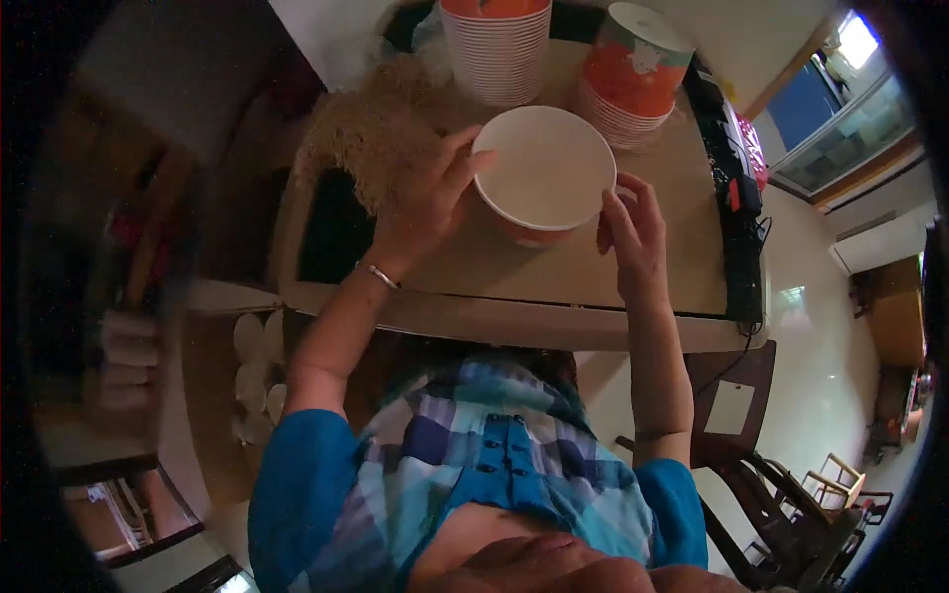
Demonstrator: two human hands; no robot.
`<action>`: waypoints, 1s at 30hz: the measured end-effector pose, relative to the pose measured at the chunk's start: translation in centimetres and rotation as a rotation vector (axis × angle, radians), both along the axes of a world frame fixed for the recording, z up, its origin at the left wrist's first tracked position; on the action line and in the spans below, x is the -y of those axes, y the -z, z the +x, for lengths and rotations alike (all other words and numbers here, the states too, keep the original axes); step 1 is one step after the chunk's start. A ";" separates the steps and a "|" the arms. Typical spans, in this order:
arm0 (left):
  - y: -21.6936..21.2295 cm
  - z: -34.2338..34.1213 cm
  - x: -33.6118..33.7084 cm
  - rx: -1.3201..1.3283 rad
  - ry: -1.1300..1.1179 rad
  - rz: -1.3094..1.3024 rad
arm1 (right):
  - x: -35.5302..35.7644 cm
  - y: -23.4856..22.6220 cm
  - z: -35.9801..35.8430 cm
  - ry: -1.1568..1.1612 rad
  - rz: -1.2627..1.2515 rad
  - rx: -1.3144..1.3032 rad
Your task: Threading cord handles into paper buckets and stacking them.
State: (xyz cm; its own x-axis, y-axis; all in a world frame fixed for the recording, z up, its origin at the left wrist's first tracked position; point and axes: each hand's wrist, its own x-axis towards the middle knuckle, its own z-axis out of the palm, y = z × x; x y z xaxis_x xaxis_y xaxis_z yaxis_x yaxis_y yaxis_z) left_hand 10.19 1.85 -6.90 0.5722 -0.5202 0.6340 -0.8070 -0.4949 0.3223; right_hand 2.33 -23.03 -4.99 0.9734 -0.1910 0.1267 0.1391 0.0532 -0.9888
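Observation:
A paper bowl (546,166), white inside with an orange outer wall, is in front of me over the table, its mouth tipped toward me. My left hand (431,198) holds its left rim, thumb over the edge and the other fingers against the outside. On the opposite side, my right hand (636,229) pinches the right rim between thumb and fingers. Behind the bowl stands a tall stack of orange and white paper bowls (500,57). Farther right is another stack, upside down (638,74), with a white base on top.
A tangle of brown fibre (371,124) lies on the table's left side, beside my left hand. A black power strip with cables (736,188) runs along the right edge. Below left, an open cardboard box (213,395) holds white cups; a dark chair (736,415) stands lower right.

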 end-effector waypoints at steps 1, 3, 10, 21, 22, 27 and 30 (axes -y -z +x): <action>-0.2 -0.3 0.1 -0.006 -0.006 -0.001 | 0.3 -0.1 -0.2 -0.012 -0.051 0.004; -0.3 -0.9 0.3 -0.184 0.022 -0.203 | 0.0 -0.1 -0.5 -0.034 -0.069 0.000; 1.3 1.1 0.3 -0.098 0.014 -0.352 | -0.8 0.3 -1.9 -0.027 -0.137 0.004; 1.4 1.2 -3.5 -0.528 -0.213 -0.449 | -0.2 -1.0 -4.2 0.280 -0.212 0.207; 1.5 1.5 -4.8 -0.531 -0.214 -0.447 | -1.0 -0.8 -5.5 0.279 -0.211 0.204; 2.3 2.1 -9.2 -0.129 -0.477 -0.163 | -4.4 0.5 -7.0 -0.299 -0.642 0.315; 4.1 2.3 -9.8 -0.151 -0.328 -0.233 | -6.7 2.3 -6.1 -0.446 -0.714 0.271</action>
